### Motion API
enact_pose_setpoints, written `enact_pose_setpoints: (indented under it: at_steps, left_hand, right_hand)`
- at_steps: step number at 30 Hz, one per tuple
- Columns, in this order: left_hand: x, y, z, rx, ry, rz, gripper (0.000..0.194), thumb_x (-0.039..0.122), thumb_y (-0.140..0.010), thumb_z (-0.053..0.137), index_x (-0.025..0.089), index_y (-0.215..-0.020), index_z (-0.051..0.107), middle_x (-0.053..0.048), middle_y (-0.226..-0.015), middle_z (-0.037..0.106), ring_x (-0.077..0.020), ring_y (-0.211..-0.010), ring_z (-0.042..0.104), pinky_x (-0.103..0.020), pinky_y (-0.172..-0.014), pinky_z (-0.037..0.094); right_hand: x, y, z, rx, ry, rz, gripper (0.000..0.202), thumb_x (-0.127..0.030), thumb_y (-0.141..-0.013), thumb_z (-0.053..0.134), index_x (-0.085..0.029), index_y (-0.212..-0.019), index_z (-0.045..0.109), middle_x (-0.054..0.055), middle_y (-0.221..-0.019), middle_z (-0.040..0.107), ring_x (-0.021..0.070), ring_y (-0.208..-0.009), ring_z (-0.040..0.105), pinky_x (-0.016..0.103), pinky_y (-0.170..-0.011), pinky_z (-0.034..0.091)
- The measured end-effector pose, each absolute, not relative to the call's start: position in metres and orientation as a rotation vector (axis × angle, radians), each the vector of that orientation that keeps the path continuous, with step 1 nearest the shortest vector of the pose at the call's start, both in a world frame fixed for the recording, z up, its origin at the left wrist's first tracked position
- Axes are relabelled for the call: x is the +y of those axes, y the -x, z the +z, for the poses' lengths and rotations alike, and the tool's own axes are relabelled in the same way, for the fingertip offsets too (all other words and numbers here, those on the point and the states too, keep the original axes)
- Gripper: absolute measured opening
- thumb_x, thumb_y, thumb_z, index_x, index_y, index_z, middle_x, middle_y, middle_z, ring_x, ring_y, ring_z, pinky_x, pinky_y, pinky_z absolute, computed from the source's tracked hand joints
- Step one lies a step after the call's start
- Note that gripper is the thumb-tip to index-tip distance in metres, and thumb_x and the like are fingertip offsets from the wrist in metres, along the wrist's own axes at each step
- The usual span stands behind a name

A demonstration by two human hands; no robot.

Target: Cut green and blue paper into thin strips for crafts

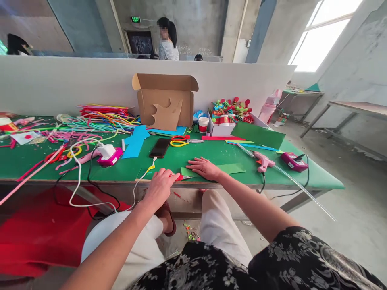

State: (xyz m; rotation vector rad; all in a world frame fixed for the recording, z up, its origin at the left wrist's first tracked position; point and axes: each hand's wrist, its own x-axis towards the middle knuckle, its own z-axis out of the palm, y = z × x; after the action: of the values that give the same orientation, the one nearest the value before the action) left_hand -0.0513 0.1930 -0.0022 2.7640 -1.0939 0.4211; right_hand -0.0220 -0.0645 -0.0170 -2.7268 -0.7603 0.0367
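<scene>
At the table's front edge, my left hand (160, 183) is closed around a small red-handled tool (180, 177) with a pale metal tip pointing right; the fingers cover much of it, so its kind is unclear. My right hand (204, 167) lies flat, fingers stretched, on a light green paper strip (231, 168). The tool's tip reaches the strip's left part, just below the right fingers. Beyond the hands lie a black phone (160, 148) on a white cable and open scissors (181, 140) with red and yellow handles.
To the right are a pink glue gun (263, 161) and a purple power block (294, 162). Blue paper (135, 141), pipe cleaners (102, 121) and another power block (109, 158) lie left. A cardboard box (166, 100) stands behind, beside a tray of colourful figures (231, 114).
</scene>
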Motion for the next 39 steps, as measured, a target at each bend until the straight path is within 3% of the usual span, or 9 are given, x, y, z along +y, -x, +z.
enact_pose_setpoints:
  at_steps: [15, 25, 29, 31, 35, 39]
  left_hand:
    - [0.204, 0.057, -0.011, -1.003, -2.749, 0.383, 0.038, 0.026, -0.095, 0.041, 0.026, -0.122, 0.068, -0.008, -0.104, 0.069, -0.0229, -0.096, 0.059, -0.040, -0.088, 0.051]
    - [0.185, 0.051, 0.001, -0.946, -2.772, 0.401, 0.031, 0.027, -0.094, 0.042, 0.022, -0.115, 0.065, -0.010, -0.107, 0.071, -0.0251, -0.101, 0.062, -0.040, -0.090, 0.051]
    - [0.182, 0.043, 0.005, -0.901, -2.818, 0.385, 0.027, 0.026, -0.094, 0.039, 0.019, -0.106, 0.063, -0.010, -0.102, 0.071, -0.0263, -0.096, 0.063, -0.040, -0.084, 0.051]
    - [0.195, 0.042, 0.010, -0.902, -2.838, 0.302, 0.026, 0.026, -0.094, 0.038, 0.021, -0.103, 0.062, -0.009, -0.100, 0.071, -0.0260, -0.094, 0.063, -0.039, -0.081, 0.051]
    - [0.240, 0.038, 0.022, -0.842, -2.893, 0.186, 0.022, 0.029, -0.092, 0.043, 0.025, -0.103, 0.061, -0.006, -0.094, 0.069, -0.0254, -0.090, 0.064, -0.035, -0.075, 0.051]
    - [0.239, 0.020, 0.023, -0.664, -2.955, 0.402, 0.015, 0.028, -0.088, 0.050, 0.024, -0.100, 0.059, -0.006, -0.091, 0.069, -0.0262, -0.083, 0.063, -0.035, -0.070, 0.049]
  right_hand:
    - [-0.063, 0.027, -0.023, -0.762, 2.683, -0.074, 0.038, -0.037, -0.103, 0.039, -0.033, -0.136, 0.059, -0.002, -0.150, 0.049, 0.0268, -0.141, 0.039, 0.051, -0.119, 0.025]
    - [-0.071, 0.023, -0.011, -0.720, 2.677, -0.030, 0.039, -0.032, -0.102, 0.042, -0.032, -0.138, 0.056, 0.002, -0.149, 0.050, 0.0264, -0.140, 0.041, 0.051, -0.117, 0.030]
    - [-0.100, 0.053, 0.018, -0.531, 2.680, -0.318, 0.047, -0.032, -0.100, 0.046, -0.020, -0.145, 0.049, 0.013, -0.153, 0.042, 0.0335, -0.145, 0.032, 0.056, -0.119, 0.024]
    - [-0.123, 0.092, 0.024, -0.484, 2.572, -0.505, 0.046, -0.030, -0.100, 0.044, -0.021, -0.145, 0.050, 0.011, -0.152, 0.045, 0.0314, -0.144, 0.035, 0.055, -0.119, 0.028]
    - [-0.159, 0.193, -0.014, -0.343, 2.306, -0.668, 0.044, -0.024, -0.099, 0.041, -0.037, -0.137, 0.056, 0.004, -0.133, 0.065, 0.0246, -0.125, 0.059, 0.045, -0.100, 0.055]
    - [-0.166, 0.267, -0.096, 0.149, 2.304, -0.609, 0.032, -0.041, -0.097, 0.042, -0.043, -0.110, 0.071, 0.003, -0.094, 0.078, 0.0262, -0.082, 0.075, 0.036, -0.066, 0.065]
